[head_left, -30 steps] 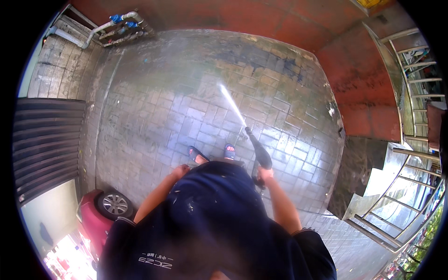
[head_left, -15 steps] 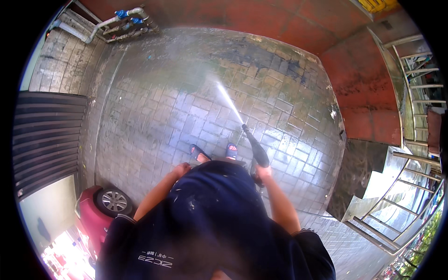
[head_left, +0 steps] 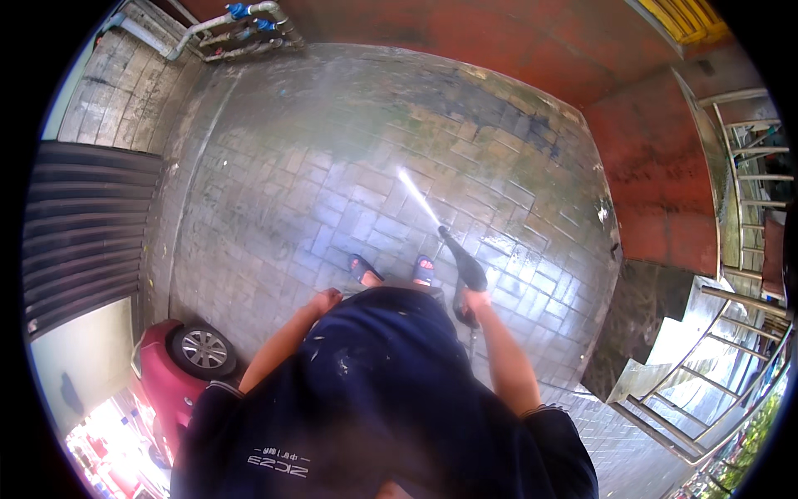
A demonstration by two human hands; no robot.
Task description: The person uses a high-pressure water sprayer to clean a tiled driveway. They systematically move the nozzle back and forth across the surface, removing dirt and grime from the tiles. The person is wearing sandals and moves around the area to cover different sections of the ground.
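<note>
My right hand [head_left: 475,301] is wrapped round the grip of a black pressure washer gun [head_left: 468,264]. The gun points forward and a little left, and a white water jet [head_left: 418,198] shoots from its nozzle toward the paving. Mist blurs the ground farther out. Close to the hem of my dark shirt, my left hand [head_left: 327,300] is curled closed, with nothing visible in it. Wet paving bricks [head_left: 349,220] lie under my feet, which are in dark slides [head_left: 424,270]. A thin hose or lance part hangs below the gun's grip, mostly hidden by my arm.
Red-brown walls [head_left: 657,166] bound the far and right sides. Pipes with blue valves [head_left: 241,12] stand at the far left. A dark slatted shutter [head_left: 87,229] and a red car's wheel [head_left: 203,350] are at left. Metal railings [head_left: 702,374] edge steps at right.
The view has shifted slightly, so the surroundings sit a little differently. The gun keeps spraying in nearly the same direction, and both hands keep their hold and place.
</note>
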